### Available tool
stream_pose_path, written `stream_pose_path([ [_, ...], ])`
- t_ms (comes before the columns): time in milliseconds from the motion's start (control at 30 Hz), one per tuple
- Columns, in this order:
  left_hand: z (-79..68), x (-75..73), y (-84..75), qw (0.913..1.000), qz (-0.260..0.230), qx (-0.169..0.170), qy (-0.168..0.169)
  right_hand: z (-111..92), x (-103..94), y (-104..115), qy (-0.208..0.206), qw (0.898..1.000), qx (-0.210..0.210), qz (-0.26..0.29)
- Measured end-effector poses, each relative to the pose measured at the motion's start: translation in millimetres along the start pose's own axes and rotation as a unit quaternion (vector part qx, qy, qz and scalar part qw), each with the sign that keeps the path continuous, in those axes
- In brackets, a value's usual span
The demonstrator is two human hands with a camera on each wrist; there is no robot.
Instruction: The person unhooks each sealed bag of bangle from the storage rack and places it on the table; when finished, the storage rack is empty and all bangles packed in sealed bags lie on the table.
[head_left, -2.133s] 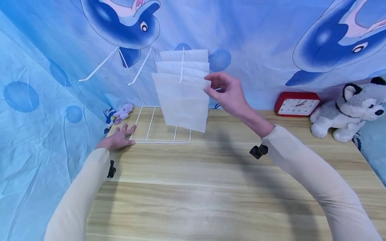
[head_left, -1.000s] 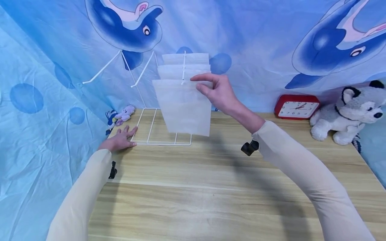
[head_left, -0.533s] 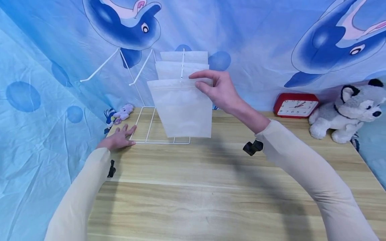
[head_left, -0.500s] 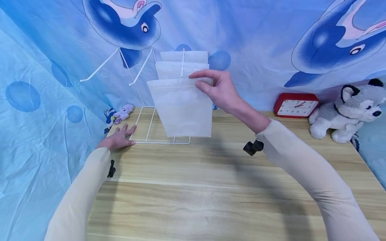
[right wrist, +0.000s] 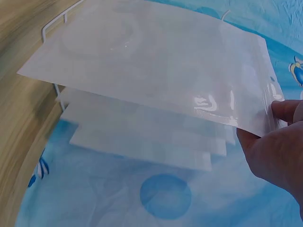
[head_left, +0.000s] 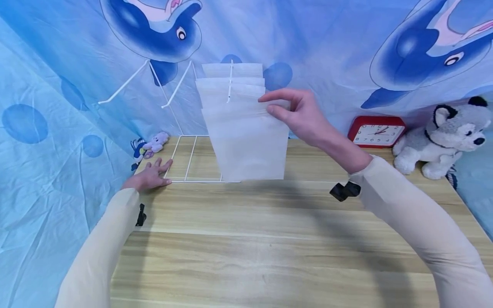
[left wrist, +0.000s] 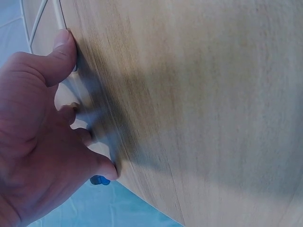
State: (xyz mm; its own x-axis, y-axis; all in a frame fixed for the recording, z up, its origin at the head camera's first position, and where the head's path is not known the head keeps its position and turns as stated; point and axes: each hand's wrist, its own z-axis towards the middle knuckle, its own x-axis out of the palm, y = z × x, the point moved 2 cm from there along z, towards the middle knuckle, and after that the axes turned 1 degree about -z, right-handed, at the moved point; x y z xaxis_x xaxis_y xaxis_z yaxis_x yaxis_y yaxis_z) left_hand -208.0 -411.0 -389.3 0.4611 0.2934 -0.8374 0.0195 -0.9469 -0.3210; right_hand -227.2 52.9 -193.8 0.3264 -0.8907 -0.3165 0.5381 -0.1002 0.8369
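My right hand (head_left: 304, 114) is holding a translucent bag (head_left: 252, 149) in a narrow pinch at its upper right corner. From my grip the bag is hanging leftward and down, its long axis running near upright. Behind it, more bags (head_left: 215, 85) are hanging on a wire hook (head_left: 230, 81). My left hand (head_left: 148, 176), farther off, is resting with spread fingers at the white rack base (head_left: 191, 158).

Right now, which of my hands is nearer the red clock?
Your right. The right hand, pinching a white bag, is left of the red clock in the head view; the left hand is much farther left, touching the white wire rack.
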Motion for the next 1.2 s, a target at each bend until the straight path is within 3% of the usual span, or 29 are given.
stream_pose_path([
  [233, -1.5, 2.7, 1.4, 0.9999, -0.010, 0.004, 0.001, -18, -23.7, -10, 0.017, 0.999, 0.027, -0.011],
  [733, -2.8, 10.5, 2.3, 1.0000, -0.007, 0.002, 0.001, -75, -83.6, -28, -0.013, 0.984, 0.109, -0.142],
  [1033, 1.3, 14.3, -3.5, 1.0000, 0.000, 0.008, 0.000, -124, -138.1, -43, -0.032, 0.961, 0.176, -0.213],
  [1200, 2.1, 14.2, -2.8, 0.9999, -0.002, 0.011, 0.002, -151, -166.9, -51, -0.046, 0.935, 0.220, -0.276],
])
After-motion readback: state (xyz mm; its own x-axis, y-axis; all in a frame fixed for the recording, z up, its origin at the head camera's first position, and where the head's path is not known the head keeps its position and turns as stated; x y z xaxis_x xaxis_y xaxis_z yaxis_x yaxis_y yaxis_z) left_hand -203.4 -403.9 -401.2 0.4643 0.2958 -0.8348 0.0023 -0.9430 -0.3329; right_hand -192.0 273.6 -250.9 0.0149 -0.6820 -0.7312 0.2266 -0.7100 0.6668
